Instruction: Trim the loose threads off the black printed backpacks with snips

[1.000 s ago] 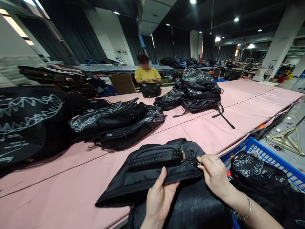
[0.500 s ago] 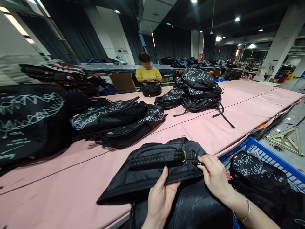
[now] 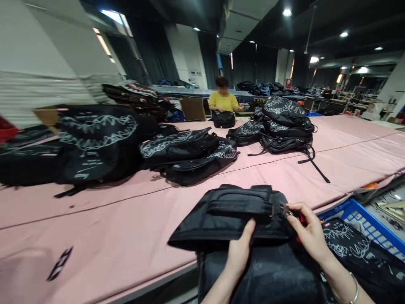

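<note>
A black bag with a long strap or handle across it is held at the front edge of the table. My left hand is closed on its near edge, thumb on top and fingers hidden underneath. At the bag's right end, my right hand pinches a small dark thing with metallic glints, too blurred to name. Something red shows beside those fingers. Below the bag hangs smooth black material; I cannot tell whether it belongs to the bag.
Black backpacks with white scribbled teeth lie on the pink-covered table, with another stack farther back. At right, a blue plastic crate holds a similar backpack. Across the table a person in yellow handles a black bag.
The view has swung left, so the scene sits farther right. The bag is turned and its strap and gold buckle show less clearly. Both hands keep their hold.
</note>
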{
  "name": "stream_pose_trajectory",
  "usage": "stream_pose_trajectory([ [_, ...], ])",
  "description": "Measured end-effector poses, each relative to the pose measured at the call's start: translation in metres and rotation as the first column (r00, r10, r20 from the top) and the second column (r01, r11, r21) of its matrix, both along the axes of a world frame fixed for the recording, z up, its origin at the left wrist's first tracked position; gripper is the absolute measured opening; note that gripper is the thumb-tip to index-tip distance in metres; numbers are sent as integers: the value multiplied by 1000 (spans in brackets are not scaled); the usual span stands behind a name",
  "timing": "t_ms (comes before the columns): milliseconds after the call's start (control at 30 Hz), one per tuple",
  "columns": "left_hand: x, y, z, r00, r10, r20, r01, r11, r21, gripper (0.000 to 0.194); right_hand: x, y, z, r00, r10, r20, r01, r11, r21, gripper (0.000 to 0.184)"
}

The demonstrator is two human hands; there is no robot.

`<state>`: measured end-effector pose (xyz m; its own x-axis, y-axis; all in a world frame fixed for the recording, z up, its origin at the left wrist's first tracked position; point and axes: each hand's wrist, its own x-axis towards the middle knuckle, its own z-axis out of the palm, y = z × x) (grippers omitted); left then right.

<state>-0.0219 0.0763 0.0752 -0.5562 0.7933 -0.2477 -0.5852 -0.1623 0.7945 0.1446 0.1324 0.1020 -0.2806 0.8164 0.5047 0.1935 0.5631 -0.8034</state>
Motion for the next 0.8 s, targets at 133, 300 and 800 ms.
stream_pose_trajectory([
  [133,16,7,-19,942,-43,-333,81,991,103,33,-18,10,29,976,89,201,-115,986,123,42],
  [300,19,2,-18,917,-193,-349,255,956,142,28,-42,8,47,863,276,423,-371,915,160,8],
  [800,-42,-43,10,954,-106,280,76,990,117,32,-42,21,77,829,288,479,-342,939,28,13],
])
